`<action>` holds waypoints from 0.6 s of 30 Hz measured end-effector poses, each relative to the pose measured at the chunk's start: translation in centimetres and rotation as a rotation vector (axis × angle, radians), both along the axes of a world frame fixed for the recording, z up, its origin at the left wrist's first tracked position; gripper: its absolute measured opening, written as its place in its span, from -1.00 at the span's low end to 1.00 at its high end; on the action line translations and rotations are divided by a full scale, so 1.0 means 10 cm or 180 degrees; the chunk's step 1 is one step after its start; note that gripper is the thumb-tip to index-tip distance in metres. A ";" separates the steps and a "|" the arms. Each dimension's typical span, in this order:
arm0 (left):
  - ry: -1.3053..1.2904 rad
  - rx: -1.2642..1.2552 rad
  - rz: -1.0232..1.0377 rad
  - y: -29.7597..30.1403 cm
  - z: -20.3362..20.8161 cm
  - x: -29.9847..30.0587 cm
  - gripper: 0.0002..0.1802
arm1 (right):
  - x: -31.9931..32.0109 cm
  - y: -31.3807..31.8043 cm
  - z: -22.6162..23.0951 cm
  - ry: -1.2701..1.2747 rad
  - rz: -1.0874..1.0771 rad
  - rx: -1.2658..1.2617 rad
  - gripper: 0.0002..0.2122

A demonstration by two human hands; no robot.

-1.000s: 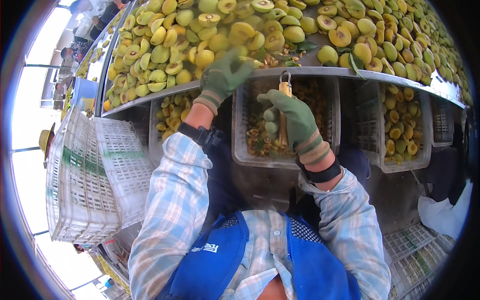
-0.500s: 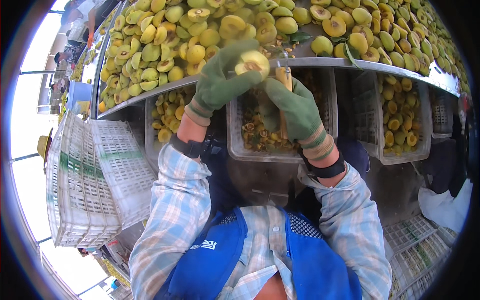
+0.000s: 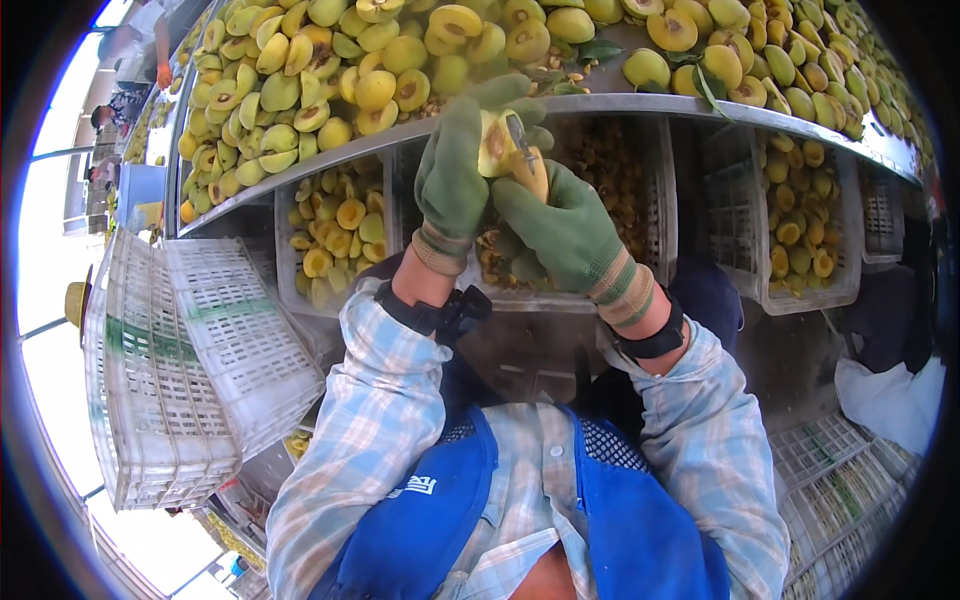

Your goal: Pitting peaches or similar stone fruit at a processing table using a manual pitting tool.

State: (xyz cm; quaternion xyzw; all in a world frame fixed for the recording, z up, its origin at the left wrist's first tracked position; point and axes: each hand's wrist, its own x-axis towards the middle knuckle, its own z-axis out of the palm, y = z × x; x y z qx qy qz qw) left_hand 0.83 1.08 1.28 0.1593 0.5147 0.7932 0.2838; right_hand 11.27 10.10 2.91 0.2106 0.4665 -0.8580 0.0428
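My left hand (image 3: 450,175), in a green glove with a tan cuff, grips a cut yellow-green stone fruit (image 3: 493,150), its brownish pit hollow facing right. It could be a peach or an apricot; I cannot tell which. My right hand (image 3: 575,228), gloved alike, is closed around the wooden handle of a pitting knife (image 3: 535,178). The knife's small curved metal end touches the fruit at the hollow. Both hands meet over the table's front edge, above a crate (image 3: 655,240) holding brown-yellow pits and scraps.
Heaps of halved fruit (image 3: 280,92) cover the metal-edged table (image 3: 740,105). Below its edge stand crates of fruit halves, one left (image 3: 290,250) and one right (image 3: 850,285). Stacked white crates (image 3: 160,370) lean at my left; more crates (image 3: 840,500) lie lower right. Other people appear far left.
The knife has come against the fruit, where before it stood apart to the right. My left hand has shifted right and turned the fruit's cut face toward the knife.
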 end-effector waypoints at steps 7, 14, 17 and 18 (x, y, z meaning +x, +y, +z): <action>0.0546 -0.0547 0.0031 -0.10 0.03 -0.01 -0.51 | -0.02 0.05 0.11 -0.0287 0.0579 0.0543 -0.76; 0.1905 -0.0775 -0.0177 -0.13 0.00 -0.10 -0.47 | -0.02 0.08 0.09 -0.0212 0.0876 0.1004 -0.72; 0.1670 -0.0780 -0.0334 -0.16 -0.04 -0.14 -0.48 | -0.02 0.10 0.10 -0.0317 0.1034 0.0913 -0.71; 0.1664 -0.0782 -0.0341 -0.17 -0.04 -0.15 -0.48 | -0.02 0.10 0.09 -0.0323 0.1030 0.0907 -0.71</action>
